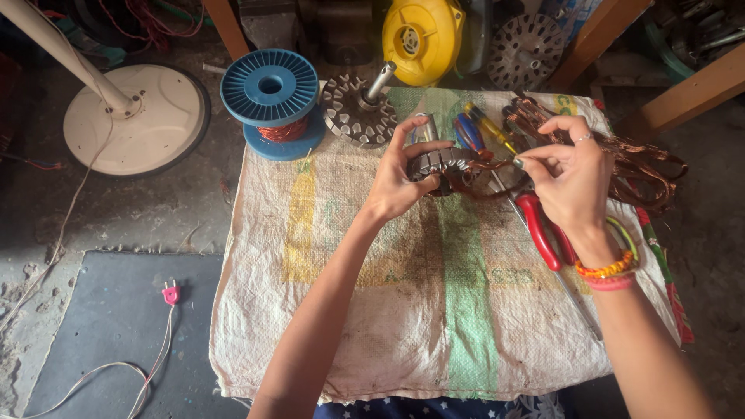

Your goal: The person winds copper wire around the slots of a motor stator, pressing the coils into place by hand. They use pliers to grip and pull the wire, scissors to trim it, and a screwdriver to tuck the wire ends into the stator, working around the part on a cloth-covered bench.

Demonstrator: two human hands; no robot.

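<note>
**Motor stator held over sack-covered worktop, two hands engaged**

Far left, on the floor: a round cream plastic fan base [136,118] with its slanting pole, and below it a pink two-pin plug [171,294] on a thin white cord, lying on a grey mat.

Left rear edge of the worktop: a blue plastic spool [271,101] wound with copper wire, standing on its flange. Just beside it, a grey metal rotor disc with a steel shaft [360,111], the shaft tilted up to the right. Behind these, a yellow round motor housing [423,39].

Worktop covering: a worn woven sack, off-white with green and yellow print [403,310], spread flat.

Centre: the left hand [396,182] is closed around a ring-shaped laminated steel stator [442,163], fingers over its top edge, thumb beneath, lifting it just above the sack. Dark copper strands trail from its right side.

Behind the stator: blue- and yellow-handled screwdrivers [477,128], lying close together.

Right of centre: the right hand [570,174] pinches a thin copper wire [497,164] between thumb and forefinger, the remaining fingers curled; a ring and orange and pink bangles are worn. Under this hand lie red-handled pliers [543,229].

Far right: a loose tangle of stripped copper winding wire [644,167], resting on the sack's edge.
</note>
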